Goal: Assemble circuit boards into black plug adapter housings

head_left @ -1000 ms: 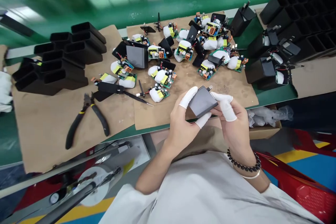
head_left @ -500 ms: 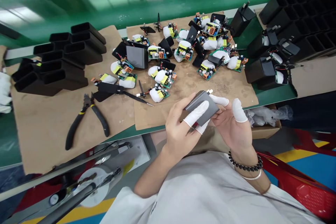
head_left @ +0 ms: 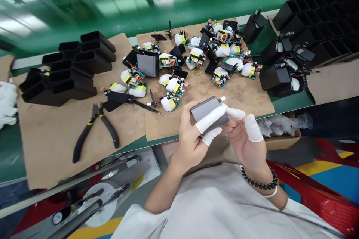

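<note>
In the head view my left hand (head_left: pixel 192 138) is closed around a dark grey power adapter (head_left: pixel 206 109), with white finger cots on its index finger and thumb. The adapter lies tilted, its metal plug prong (head_left: pixel 222 99) pointing to the upper right. My right hand (head_left: pixel 248 145) is at the prong end, a cot-covered fingertip against or close beside it. Its thumb, also in a white cot, stands apart, and the other fingers curl under, partly hidden. Beyond my hands lie several circuit boards (head_left: pixel 176 86) with white blobs and yellow-wrapped parts.
Cutting pliers (head_left: pixel 95 130) and tweezers (head_left: pixel 150 108) lie on the brown cardboard (head_left: pixel 53 138). Empty black housings (head_left: pixel 74 87) stand at left, more housings (head_left: pixel 314 26) at right. Part-filled adapters (head_left: pixel 280 76) stand near the right edge. A box with plastic bags (head_left: pixel 280 134) sits below.
The adapter has turned slightly in my left hand and shifted a little left. My right index finger has come over the prong end. The camera view has shifted slightly.
</note>
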Demonstrator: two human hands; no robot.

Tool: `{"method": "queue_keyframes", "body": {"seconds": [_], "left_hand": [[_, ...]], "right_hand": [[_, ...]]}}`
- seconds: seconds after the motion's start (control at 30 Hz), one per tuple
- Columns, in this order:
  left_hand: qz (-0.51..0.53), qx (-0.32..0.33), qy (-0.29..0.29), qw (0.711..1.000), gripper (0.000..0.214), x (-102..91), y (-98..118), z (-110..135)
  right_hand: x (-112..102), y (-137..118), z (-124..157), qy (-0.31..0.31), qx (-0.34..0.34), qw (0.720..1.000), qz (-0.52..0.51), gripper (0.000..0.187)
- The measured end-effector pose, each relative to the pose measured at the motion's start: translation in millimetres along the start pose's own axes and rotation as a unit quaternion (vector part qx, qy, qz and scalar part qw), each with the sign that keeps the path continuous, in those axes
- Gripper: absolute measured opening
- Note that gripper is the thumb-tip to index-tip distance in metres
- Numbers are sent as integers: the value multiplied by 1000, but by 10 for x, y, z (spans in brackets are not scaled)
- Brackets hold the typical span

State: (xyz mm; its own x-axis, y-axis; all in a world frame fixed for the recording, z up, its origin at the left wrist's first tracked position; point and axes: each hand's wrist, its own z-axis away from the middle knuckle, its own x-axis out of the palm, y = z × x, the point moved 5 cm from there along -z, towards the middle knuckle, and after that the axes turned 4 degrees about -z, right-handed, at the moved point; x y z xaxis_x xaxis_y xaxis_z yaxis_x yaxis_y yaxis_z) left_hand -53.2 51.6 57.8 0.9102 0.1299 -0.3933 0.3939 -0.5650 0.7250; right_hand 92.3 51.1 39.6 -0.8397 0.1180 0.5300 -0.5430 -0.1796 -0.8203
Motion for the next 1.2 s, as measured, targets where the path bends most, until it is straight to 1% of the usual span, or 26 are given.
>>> {"method": "queue_keyframes", "body": {"seconds": [0.07,0.17,0.23,0.3,0.37,0.43,0.5,0.57,0.6,0.67,0.7,0.73,0.8,0.83,0.87,0.9,0.97,1.03,1.1,1.17,1.2], "left_hand": [[-2,9,3,1000,30,-25,16,-13],[28,7,30,999,15,-56,43,-15],[67,-9,43,997,11,-66,34,-4],[123,-40,41,991,9,-64,-17,7],[195,-84,30,977,15,-51,-105,17],[271,-122,27,954,25,-37,-199,25],[336,-156,49,928,26,-39,-281,38],[385,-201,80,897,17,-41,-341,63],[406,-230,90,880,16,-34,-358,80],[448,-298,94,837,27,3,-360,112],[472,-338,90,809,33,35,-347,127],[498,-379,85,775,36,71,-327,142],[548,-452,72,700,42,151,-264,162],[570,-479,64,665,48,190,-228,165],[587,-499,54,636,55,224,-193,165],[599,-514,47,612,60,253,-167,166],[612,-532,44,584,64,292,-147,176],[614,-537,54,576,60,312,-166,198],[609,-532,65,585,54,320,-207,224],[597,-518,62,610,50,325,-251,245],[589,-504,54,629,50,324,-268,244]], "right_hand": [[12,12,17,-3,-1,1000,-5,43],[22,33,35,0,-14,1000,5,43],[23,40,38,6,-29,999,16,44],[30,33,43,2,-45,999,14,40],[44,13,62,-14,-60,998,8,33],[62,-24,103,-30,-80,996,26,27],[79,-69,158,-42,-108,991,73,25],[101,-98,213,-55,-139,980,133,27],[114,-99,233,-65,-151,973,163,30],[131,-95,250,-73,-187,959,200,31],[122,-105,247,-55,-220,953,202,30],[103,-125,238,-23,-258,946,195,29],[44,-181,214,59,-341,926,153,27],[20,-205,195,91,-369,916,130,27],[7,-224,165,108,-383,910,112,27],[4,-242,131,112,-388,909,101,28],[3,-275,72,104,-385,912,99,28],[-8,-283,34,91,-369,918,115,29],[-38,-264,16,85,-353,924,119,28],[-74,-231,9,87,-338,930,115,26],[-90,-213,5,90,-328,933,114,25]]}}
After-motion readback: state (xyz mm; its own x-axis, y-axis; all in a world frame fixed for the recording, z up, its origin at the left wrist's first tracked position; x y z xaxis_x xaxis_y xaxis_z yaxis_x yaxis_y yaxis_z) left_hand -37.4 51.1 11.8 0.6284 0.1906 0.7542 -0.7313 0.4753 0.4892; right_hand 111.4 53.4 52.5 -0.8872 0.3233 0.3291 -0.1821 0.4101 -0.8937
